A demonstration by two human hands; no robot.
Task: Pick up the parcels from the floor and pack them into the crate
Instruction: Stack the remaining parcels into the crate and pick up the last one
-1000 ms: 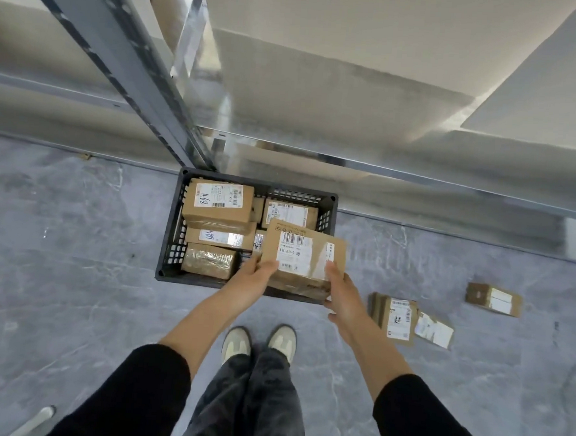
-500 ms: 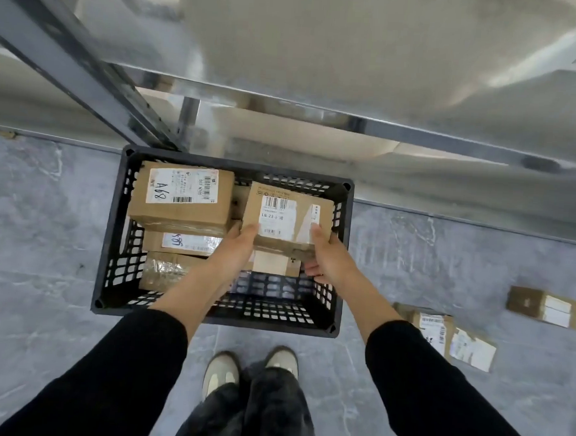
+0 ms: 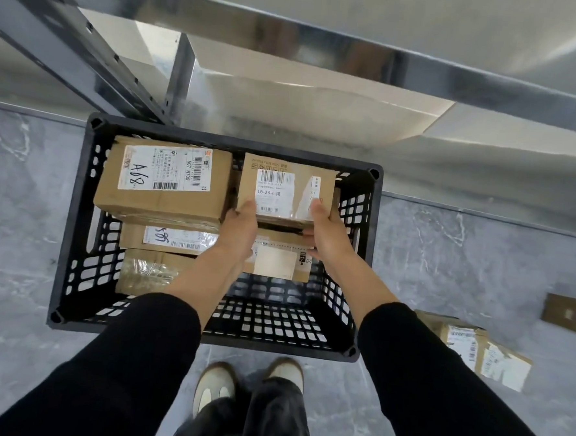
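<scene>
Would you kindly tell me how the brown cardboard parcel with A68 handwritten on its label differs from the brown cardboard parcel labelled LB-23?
The A68 parcel rests untouched on other parcels at the far left of the black plastic crate; the LB-23 parcel is gripped by the left hand and right hand. The A68 parcel looks wider than the LB-23 one. Both are brown cardboard with white barcode labels.

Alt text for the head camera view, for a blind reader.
The left hand and right hand hold a brown cardboard parcel with a white barcode label over the far right of a black perforated plastic crate, above other cardboard parcels. More parcels lie on the grey floor at right.
</scene>
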